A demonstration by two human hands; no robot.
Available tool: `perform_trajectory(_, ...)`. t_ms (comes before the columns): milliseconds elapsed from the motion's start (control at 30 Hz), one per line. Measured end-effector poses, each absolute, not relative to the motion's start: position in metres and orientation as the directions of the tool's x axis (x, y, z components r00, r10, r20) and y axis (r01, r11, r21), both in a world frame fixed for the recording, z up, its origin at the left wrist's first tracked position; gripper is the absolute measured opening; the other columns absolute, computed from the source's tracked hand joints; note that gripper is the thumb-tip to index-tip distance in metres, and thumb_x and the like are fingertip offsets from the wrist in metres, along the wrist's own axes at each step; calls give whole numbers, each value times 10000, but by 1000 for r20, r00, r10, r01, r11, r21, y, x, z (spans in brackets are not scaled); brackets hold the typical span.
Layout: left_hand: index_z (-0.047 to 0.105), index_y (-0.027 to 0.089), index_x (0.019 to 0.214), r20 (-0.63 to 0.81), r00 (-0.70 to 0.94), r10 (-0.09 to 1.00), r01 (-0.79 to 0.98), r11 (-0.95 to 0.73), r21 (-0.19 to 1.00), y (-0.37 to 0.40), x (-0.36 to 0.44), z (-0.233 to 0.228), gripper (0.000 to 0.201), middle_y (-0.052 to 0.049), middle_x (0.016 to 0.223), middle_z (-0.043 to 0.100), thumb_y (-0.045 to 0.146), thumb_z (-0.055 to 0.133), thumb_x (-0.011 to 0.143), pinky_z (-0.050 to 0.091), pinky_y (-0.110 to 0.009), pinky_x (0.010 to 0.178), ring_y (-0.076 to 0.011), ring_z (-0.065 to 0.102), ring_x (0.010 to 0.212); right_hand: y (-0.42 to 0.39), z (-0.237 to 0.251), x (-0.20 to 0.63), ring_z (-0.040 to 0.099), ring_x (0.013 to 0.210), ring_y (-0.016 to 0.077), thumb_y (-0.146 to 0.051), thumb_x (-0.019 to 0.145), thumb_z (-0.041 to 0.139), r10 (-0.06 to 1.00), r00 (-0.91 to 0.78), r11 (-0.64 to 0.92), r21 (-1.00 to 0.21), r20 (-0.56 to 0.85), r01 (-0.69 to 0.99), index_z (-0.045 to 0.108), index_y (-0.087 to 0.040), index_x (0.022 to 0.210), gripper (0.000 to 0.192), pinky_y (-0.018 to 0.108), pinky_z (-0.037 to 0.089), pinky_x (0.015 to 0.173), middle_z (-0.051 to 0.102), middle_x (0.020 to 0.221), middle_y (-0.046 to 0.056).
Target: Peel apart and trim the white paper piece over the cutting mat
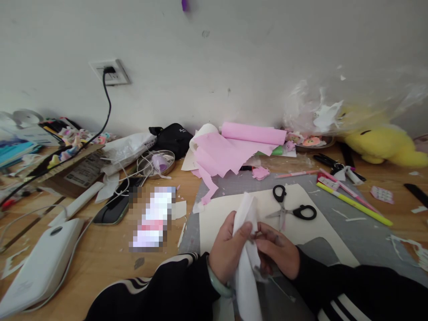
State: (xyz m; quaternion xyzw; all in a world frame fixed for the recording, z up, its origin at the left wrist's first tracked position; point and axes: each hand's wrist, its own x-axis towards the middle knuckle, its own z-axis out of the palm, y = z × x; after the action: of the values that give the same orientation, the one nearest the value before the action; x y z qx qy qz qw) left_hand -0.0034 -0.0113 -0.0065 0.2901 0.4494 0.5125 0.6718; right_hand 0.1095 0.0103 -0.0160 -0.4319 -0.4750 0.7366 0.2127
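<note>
Both my hands are near the table's front edge, over a cream paper sheet on a grey cutting mat. My left hand grips a folded white piece of paper that stands upright between the hands. My right hand pinches the same white paper from the right side. Black-handled scissors lie on the cream sheet just beyond my hands, blades pointing towards me.
Pink paper rolls and scraps lie at the back by the wall. Pens and a yellow marker lie right, a yellow plush toy far right. Left are a phone, white device, cables, cardboard box and black pouch.
</note>
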Motion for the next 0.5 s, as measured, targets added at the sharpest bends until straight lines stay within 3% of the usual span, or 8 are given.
perform_trajectory(100, 431, 176, 832, -289, 182, 940, -394, 339, 854, -14, -2, -7, 208, 54, 538, 481, 324, 510, 708, 395, -175, 349, -66, 464, 350, 9, -16, 109, 339, 260, 40, -327, 578, 413, 742, -498, -447, -885, -448, 129, 369, -174, 694, 198, 156, 262, 277, 416, 361, -87)
perform_trajectory(333, 460, 166, 881, -307, 1, 952, -367, 286, 885, -11, -4, -1, 226, 40, 581, 495, 304, 515, 710, 387, -140, 391, -48, 457, 415, 6, -18, 109, 340, 268, 34, -296, 589, 378, 728, -516, -474, -875, -452, 98, 360, -181, 655, 133, 146, 266, 285, 413, 364, -86)
perform_trajectory(500, 457, 163, 859, -288, 80, 954, -383, 296, 875, -11, -3, -4, 216, 33, 586, 514, 303, 519, 707, 404, -155, 405, -63, 486, 427, 8, -15, 109, 335, 258, 41, -334, 564, 399, 740, -495, -458, -880, -456, 126, 378, -176, 712, 217, 158, 267, 275, 404, 359, -91)
